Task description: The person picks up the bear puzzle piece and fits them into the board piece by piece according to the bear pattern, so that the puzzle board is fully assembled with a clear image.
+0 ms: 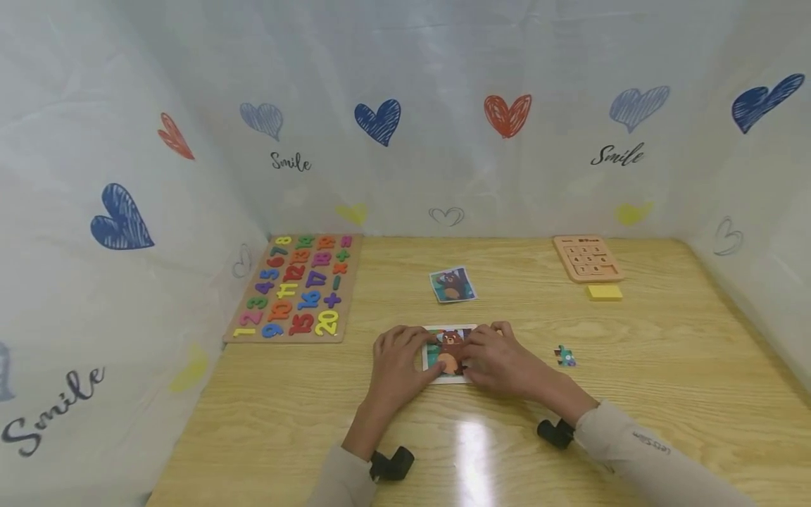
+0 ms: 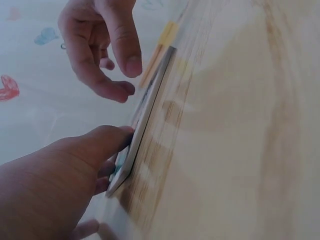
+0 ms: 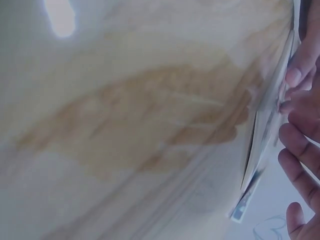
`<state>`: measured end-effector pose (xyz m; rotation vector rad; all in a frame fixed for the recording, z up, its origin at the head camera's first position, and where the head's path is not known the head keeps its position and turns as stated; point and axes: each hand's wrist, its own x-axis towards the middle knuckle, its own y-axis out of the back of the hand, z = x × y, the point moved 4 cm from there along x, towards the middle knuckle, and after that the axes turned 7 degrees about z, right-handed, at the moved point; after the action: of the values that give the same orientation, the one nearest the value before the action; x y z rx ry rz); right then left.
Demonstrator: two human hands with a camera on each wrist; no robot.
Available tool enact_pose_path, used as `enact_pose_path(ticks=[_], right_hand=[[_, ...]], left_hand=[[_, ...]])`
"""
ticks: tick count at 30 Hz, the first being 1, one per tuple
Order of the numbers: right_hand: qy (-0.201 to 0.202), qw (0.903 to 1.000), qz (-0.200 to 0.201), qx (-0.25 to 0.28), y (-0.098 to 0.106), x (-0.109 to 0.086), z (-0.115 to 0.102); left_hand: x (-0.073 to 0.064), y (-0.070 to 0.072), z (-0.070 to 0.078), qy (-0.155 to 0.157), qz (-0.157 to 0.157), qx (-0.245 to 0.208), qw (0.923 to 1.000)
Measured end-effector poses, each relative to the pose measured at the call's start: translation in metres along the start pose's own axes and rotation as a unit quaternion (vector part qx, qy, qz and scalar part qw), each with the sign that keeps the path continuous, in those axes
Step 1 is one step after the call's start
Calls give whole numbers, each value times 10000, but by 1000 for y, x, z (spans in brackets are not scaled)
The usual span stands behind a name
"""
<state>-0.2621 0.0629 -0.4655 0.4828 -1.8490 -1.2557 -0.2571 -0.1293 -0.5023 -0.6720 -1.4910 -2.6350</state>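
A small bear jigsaw puzzle (image 1: 450, 358) in a white-edged tray lies flat on the table between the two hands. My left hand (image 1: 400, 359) rests on its left side, thumb and fingertips touching the picture; the left wrist view shows the thumb (image 2: 107, 142) on the face close to the edge. My right hand (image 1: 500, 359) is bent over the right side and hides part of it. In the left wrist view the right hand (image 2: 102, 45) is just above the puzzle, nothing visible between thumb and fingers. A loose jigsaw piece (image 1: 566, 355) lies right of the right hand.
Behind the puzzle lies a bear picture card (image 1: 453, 284). A colourful number board (image 1: 294, 289) is at the left. At the back right are a wooden sliding number puzzle (image 1: 588, 258) and a yellow block (image 1: 605, 292). A patterned curtain (image 1: 443, 169) surrounds the table.
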Motion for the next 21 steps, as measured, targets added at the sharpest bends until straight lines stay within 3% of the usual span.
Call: enact_pose_path(ticks=[11, 21], right_hand=[[-358, 9988, -322, -50, 7, -9, 9], [-339, 9994, -18, 31, 14, -22, 18]], left_hand=[[-1, 1, 2, 45, -81, -50, 9999], [-2, -2, 1, 63, -117, 40, 9999]])
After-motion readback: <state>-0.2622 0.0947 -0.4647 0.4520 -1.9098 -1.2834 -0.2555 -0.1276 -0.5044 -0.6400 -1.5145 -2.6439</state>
